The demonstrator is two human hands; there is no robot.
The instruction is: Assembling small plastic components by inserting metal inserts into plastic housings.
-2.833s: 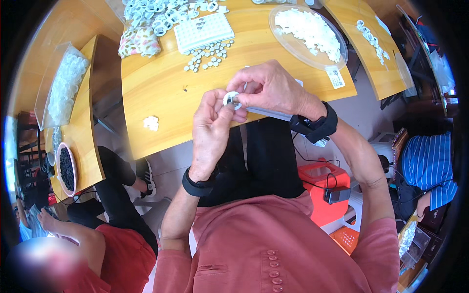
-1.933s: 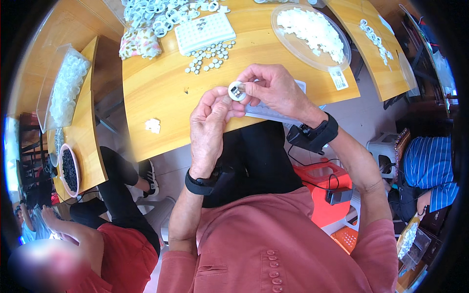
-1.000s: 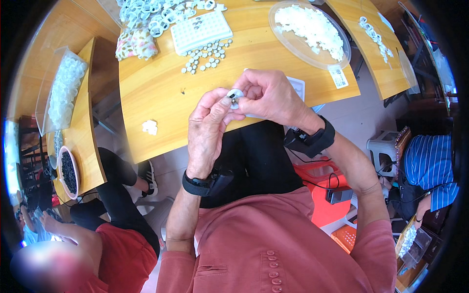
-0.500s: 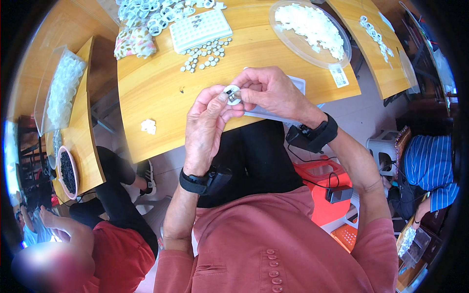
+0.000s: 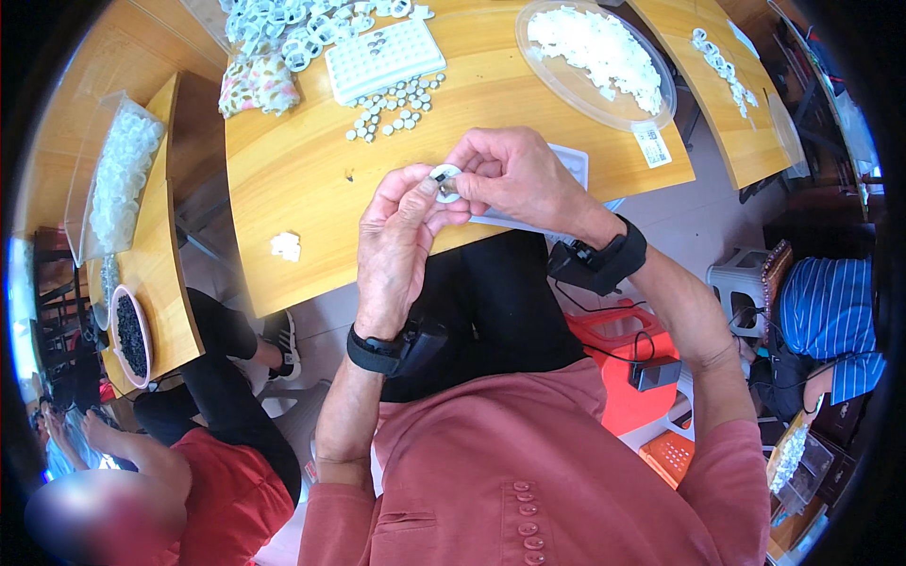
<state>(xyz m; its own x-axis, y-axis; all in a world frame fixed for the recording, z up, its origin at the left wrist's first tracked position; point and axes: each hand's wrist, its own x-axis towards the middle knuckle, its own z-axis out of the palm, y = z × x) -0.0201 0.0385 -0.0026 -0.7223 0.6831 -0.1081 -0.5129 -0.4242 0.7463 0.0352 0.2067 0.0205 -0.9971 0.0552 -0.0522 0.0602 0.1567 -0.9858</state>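
Both hands are meeting just above the near edge of the wooden counter point(image 5: 311, 179), working one small white ring point(image 5: 444, 177) between them. The left hand point(image 5: 401, 241) is pinching the ring's left side with thumb and fingertips closed on it, while the right hand point(image 5: 514, 174) is gripping it from the right, fingers curled tight. Judging by the scene, much is remaining: loose small pieces point(image 5: 392, 108) are lying beside a white grid tray point(image 5: 382, 57), and a clear dish point(image 5: 651, 90) is holding many more white parts.

Two hands point(image 5: 396, 236), one white ring point(image 5: 444, 178)
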